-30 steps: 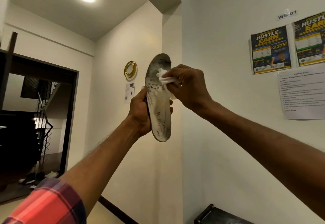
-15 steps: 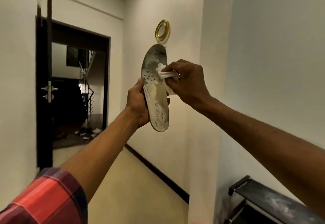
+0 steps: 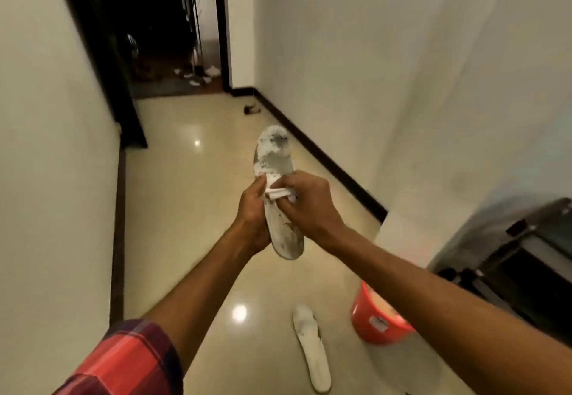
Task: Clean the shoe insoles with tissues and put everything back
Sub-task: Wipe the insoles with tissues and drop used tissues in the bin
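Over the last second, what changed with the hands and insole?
The right hand slid the crumpled white tissue from near the toe of the dirty grey insole to its middle; the view tipped down. The left hand still grips the insole; the right still pinches the tissue.

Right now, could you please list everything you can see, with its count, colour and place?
held insole: 1, white with dark stains, centre of view
tissue: 1, white, pressed on held insole
floor insole: 1, white, floor, lower centre
bucket: 1, red, floor, right of floor insole
rack: 1, black, right wall
shoes: several, blurred, beyond doorway
left hand: 1, grips held insole
right hand: 1, pinches tissue
sleeve: 1, red plaid, left arm
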### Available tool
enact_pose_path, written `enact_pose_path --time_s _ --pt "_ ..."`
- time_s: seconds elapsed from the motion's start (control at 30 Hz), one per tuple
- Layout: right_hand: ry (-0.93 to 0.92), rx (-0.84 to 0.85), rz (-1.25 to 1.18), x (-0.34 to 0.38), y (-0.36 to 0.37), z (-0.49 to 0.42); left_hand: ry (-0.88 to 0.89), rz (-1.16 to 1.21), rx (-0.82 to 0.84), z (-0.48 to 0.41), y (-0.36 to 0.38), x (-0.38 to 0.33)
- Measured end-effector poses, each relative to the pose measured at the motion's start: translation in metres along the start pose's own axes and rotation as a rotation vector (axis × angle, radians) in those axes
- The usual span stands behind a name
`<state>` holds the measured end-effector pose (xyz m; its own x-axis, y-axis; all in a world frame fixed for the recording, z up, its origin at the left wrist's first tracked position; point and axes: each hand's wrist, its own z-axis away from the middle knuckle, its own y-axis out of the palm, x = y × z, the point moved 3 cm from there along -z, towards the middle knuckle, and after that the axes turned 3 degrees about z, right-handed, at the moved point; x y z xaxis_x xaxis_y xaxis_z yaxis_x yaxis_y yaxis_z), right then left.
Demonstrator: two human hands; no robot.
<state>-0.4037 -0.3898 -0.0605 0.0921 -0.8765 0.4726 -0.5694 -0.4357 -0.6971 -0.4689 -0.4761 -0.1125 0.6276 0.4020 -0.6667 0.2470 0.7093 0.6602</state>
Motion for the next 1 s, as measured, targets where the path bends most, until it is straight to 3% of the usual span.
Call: enact_pose_path --time_s 0.23,0.47,0.6,0.77,1.0 --pt "0.358 0.313 -0.124 -0.168 0.165 0.154 -0.265 -0.217 -0.527 -0.085 -0.182 0.205" --pt "0.581 0.53 -0.268 -0.244 0.272 0.291 -0.427 -0.444 -0.708 -0.097 -0.309 0.37" --pt "0.671 0.542 -0.291 -0.256 0.301 0.336 -0.431 -0.53 -0.79 -0.094 -0.323 0.394" --pt "0.734 0.591 -0.26 -0.264 0.309 0.354 -0.423 -0.631 -0.758 -0.099 -0.341 0.4" --pt "0.721 0.491 -0.272 -0.261 0.285 0.339 -0.342 -1.05 -0.825 -0.092 -0.339 0.386"
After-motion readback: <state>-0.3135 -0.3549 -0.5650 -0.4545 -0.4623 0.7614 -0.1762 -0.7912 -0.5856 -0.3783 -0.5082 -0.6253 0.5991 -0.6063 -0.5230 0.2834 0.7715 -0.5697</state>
